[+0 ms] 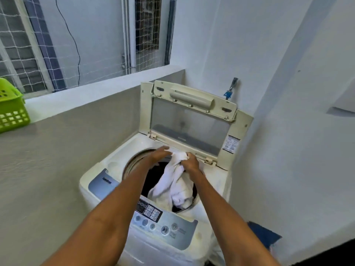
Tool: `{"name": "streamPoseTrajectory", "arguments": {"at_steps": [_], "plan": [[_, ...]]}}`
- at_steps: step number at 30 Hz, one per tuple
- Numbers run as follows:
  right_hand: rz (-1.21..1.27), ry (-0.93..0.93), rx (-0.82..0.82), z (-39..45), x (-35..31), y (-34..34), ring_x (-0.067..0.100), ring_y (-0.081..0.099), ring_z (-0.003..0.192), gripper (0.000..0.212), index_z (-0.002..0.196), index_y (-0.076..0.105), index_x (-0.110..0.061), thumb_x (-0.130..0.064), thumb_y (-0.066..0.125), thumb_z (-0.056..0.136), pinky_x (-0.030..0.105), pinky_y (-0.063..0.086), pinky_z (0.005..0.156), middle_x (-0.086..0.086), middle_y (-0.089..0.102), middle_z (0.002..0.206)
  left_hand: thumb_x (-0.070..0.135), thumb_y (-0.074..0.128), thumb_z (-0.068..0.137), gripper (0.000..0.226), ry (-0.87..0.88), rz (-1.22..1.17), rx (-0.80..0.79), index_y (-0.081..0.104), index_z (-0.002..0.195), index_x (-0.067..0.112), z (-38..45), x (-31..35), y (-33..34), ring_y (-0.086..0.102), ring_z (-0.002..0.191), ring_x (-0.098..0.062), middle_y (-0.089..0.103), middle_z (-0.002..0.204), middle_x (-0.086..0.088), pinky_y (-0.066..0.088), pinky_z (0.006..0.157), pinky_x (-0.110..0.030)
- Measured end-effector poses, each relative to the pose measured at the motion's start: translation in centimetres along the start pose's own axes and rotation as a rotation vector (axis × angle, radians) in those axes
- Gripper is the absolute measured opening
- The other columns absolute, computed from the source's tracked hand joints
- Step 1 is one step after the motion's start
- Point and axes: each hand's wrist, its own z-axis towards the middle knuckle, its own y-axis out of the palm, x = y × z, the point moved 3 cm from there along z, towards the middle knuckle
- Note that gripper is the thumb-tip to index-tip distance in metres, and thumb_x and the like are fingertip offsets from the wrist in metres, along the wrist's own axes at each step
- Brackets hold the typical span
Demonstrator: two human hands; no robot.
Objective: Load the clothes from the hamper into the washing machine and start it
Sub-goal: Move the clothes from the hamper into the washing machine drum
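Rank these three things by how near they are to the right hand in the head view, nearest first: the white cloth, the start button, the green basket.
1. white cloth: held in the right hand, over the drum.
2. start button: on the front panel, toward the person.
3. green basket: far left, on the ledge.

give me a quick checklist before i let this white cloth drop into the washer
1. Lid up, clear of the opening: ok.
2. White cloth over the drum mouth: ok.
3. Right hand grips the cloth: ok.
4. Left hand, fingers straight, on the cloth's top: ok.
5. Cloth fully inside the rim: not ok, its lower part drapes over the front edge.
6. Green hamper emptied: cannot tell.
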Motion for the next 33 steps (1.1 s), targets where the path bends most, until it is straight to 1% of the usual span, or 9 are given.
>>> {"name": "streamPoseTrajectory", "arguments": {"at_steps": [3, 8, 13, 17, 22, 25, 27, 31, 33], "plan": [[-0.064, 0.067, -0.062, 1.2, 3.0, 4.0, 0.029, 0.053, 0.120, 0.040, 0.130, 0.052, -0.007, -0.014, 0.054, 0.091, 0.032, 0.042, 0.093, 0.014, 0.055, 0.132, 0.047, 0.035, 0.097, 0.052, -0.171, -0.130, -0.125, 0.045, 0.134, 0.012, 1.3, -4.4, 1.8, 0.047, 0.114, -0.026, 0.050, 0.130, -0.010, 0.038, 0.098, -0.043], [-0.091, 0.197, -0.167, 2.1, 8.2, 9.1, 0.030, 0.059, 0.107, 0.031, 0.118, 0.058, -0.008, -0.022, 0.052, 0.092, 0.033, 0.047, 0.086, 0.014, 0.062, 0.120, 0.052, 0.021, 0.098, 0.052, -0.340, -0.311, -0.176, 0.055, 0.109, 0.015, 4.5, -10.4, 3.5, 0.052, 0.099, -0.020, 0.050, 0.116, -0.011, 0.043, 0.078, -0.029], [0.013, 0.234, -0.155, 1.6, 10.2, 9.7, 0.026, 0.057, 0.110, 0.034, 0.122, 0.059, -0.002, 0.002, 0.048, 0.090, 0.027, 0.045, 0.083, 0.012, 0.059, 0.125, 0.057, 0.022, 0.096, 0.066, -0.368, -0.321, -0.154, 0.035, 0.143, 0.012, 6.3, -13.2, 3.7, 0.033, 0.136, -0.034, 0.034, 0.148, -0.016, 0.034, 0.104, -0.043], [0.163, 0.291, -0.035, 0.8, 9.6, 7.2, 0.020, 0.061, 0.089, 0.024, 0.106, 0.064, -0.015, -0.007, 0.050, 0.089, 0.038, 0.053, 0.085, 0.007, 0.065, 0.101, 0.054, 0.021, 0.098, 0.063, -0.287, -0.350, -0.183, 0.044, 0.136, 0.011, 6.1, -11.2, 5.5, 0.049, 0.123, -0.035, 0.050, 0.135, -0.016, 0.037, 0.103, -0.043], [0.423, 0.190, 0.160, -2.3, 8.6, 0.0, 0.019, 0.062, 0.076, 0.015, 0.094, 0.059, -0.013, -0.007, 0.046, 0.092, 0.024, 0.053, 0.060, 0.010, 0.065, 0.090, 0.045, 0.026, 0.100, 0.051, -0.099, -0.394, -0.165, 0.060, 0.108, 0.008, 4.0, -5.4, 10.5, 0.063, 0.077, -0.025, 0.064, 0.101, -0.014, 0.053, 0.066, -0.031], [0.466, 0.135, 0.337, -5.4, 10.4, -5.6, 0.022, 0.063, 0.084, 0.022, 0.079, 0.061, -0.023, -0.008, 0.049, 0.091, 0.037, 0.055, 0.075, 0.003, 0.064, 0.086, 0.034, 0.033, 0.101, 0.038, -0.016, -0.417, -0.184, 0.060, 0.094, 0.008, 1.4, -1.6, 15.8, 0.061, 0.069, -0.021, 0.062, 0.084, -0.010, 0.055, 0.051, -0.026], [0.486, 0.157, 0.436, -7.7, 12.6, -8.6, 0.025, 0.064, 0.090, 0.025, 0.079, 0.060, -0.026, -0.008, 0.048, 0.092, 0.040, 0.056, 0.081, 0.001, 0.065, 0.089, 0.028, 0.034, 0.101, 0.033, 0.032, -0.361, -0.242, 0.059, 0.095, 0.007, -0.6, -0.1, 19.8, 0.060, 0.069, -0.018, 0.062, 0.082, -0.008, 0.054, 0.051, -0.023], [0.539, 0.290, 0.581, -12.8, 19.5, -13.3, 0.018, 0.063, 0.083, 0.015, 0.090, 0.059, -0.019, -0.012, 0.046, 0.095, 0.027, 0.054, 0.071, 0.001, 0.064, 0.092, 0.023, 0.033, 0.101, 0.026, 0.088, -0.167, -0.365, 0.053, 0.103, 0.007, -3.6, -0.5, 29.8, 0.058, 0.074, -0.014, 0.060, 0.089, -0.007, 0.051, 0.056, -0.021], [0.545, 0.371, 0.604, -14.6, 24.5, -14.0, 0.022, 0.060, 0.086, 0.012, 0.090, 0.057, -0.017, -0.014, 0.047, 0.095, 0.034, 0.051, 0.077, 0.005, 0.063, 0.094, 0.018, 0.038, 0.099, 0.022, 0.079, -0.074, -0.412, 0.054, 0.105, 0.004, -4.1, -2.6, 34.5, 0.056, 0.083, -0.019, 0.058, 0.098, -0.015, 0.051, 0.066, -0.025]]}}
